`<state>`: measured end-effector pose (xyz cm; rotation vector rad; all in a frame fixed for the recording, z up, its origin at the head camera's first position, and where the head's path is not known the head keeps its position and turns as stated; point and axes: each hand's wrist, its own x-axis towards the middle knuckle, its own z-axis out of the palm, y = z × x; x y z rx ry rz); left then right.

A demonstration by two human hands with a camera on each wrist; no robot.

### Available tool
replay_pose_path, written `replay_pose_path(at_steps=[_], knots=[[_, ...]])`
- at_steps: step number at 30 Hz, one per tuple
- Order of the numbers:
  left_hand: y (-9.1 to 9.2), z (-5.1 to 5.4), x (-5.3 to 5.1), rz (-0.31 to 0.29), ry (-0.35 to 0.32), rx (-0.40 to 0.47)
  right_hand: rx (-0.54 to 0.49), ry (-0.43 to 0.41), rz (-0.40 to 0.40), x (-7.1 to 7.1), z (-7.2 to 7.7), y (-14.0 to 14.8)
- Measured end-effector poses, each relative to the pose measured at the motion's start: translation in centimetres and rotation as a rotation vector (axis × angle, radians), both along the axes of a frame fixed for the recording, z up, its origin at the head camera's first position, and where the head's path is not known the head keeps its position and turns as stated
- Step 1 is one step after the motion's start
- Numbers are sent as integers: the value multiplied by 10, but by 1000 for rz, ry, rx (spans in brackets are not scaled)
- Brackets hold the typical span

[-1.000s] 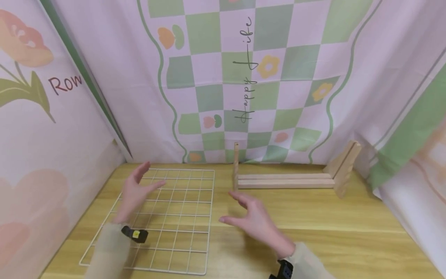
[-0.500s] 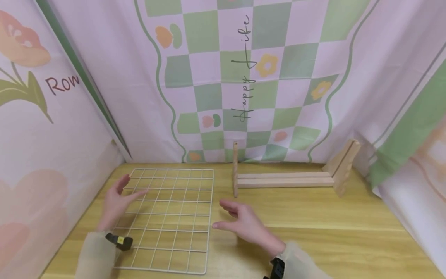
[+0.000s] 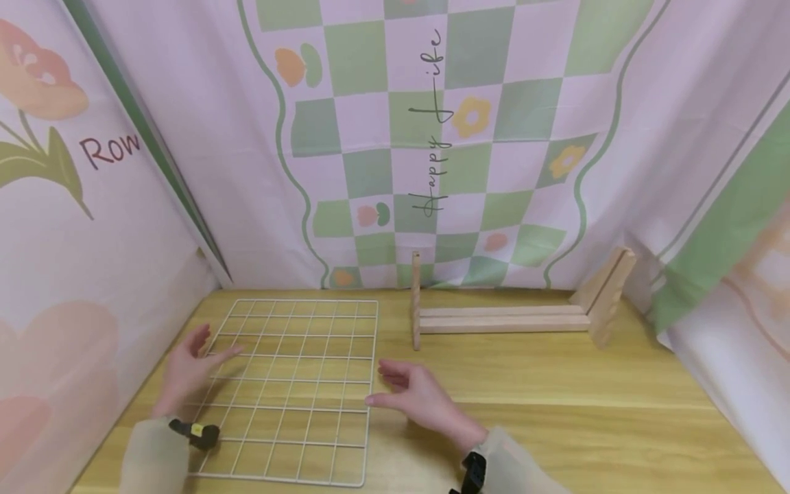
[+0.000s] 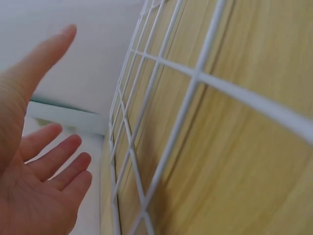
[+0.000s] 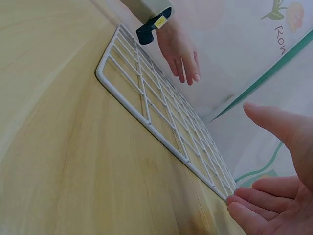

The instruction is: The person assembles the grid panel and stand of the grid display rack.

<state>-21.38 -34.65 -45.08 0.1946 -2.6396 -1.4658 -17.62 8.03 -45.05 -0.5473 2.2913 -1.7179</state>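
Note:
A white wire grid panel (image 3: 296,379) lies flat on the wooden table. Above its left edge hovers my left hand (image 3: 185,367), thumb and fingers spread apart, holding nothing; the left wrist view shows this hand (image 4: 44,181) with a gap between it and the wires. By the panel's right edge is my right hand (image 3: 420,398), its thumb over the edge and its fingers loosely extended. Seen from the right wrist, the fingers (image 5: 264,200) come close to the rim; whether they touch it I cannot tell.
Behind my right hand stands a wooden frame (image 3: 503,321) with two upright ends joined by a low rail. Patterned curtains (image 3: 364,123) close off the back and sides. Bare wooden tabletop (image 3: 586,418) extends to the right of my right hand.
My left hand has moved left and toward me, from over the panel to its left edge. My right hand has shifted left to the right edge. The panel has stayed put.

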Motion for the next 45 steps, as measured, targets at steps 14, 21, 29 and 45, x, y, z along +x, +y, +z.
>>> replay_pose_path(at_steps=[14, 21, 29, 45], knots=[[-10, -5, 3, -49, -141, -17, 12, -136, -58, -6, -7, -10], [-11, -4, 5, -43, -161, 30, -129, -217, -62, -4, -6, -13], [-10, -5, 6, -35, -166, 26, -294, -312, -18, -6, -10, -9], [-11, -5, 4, -59, -160, -30, -413, -443, -63, -5, 0, -16]])
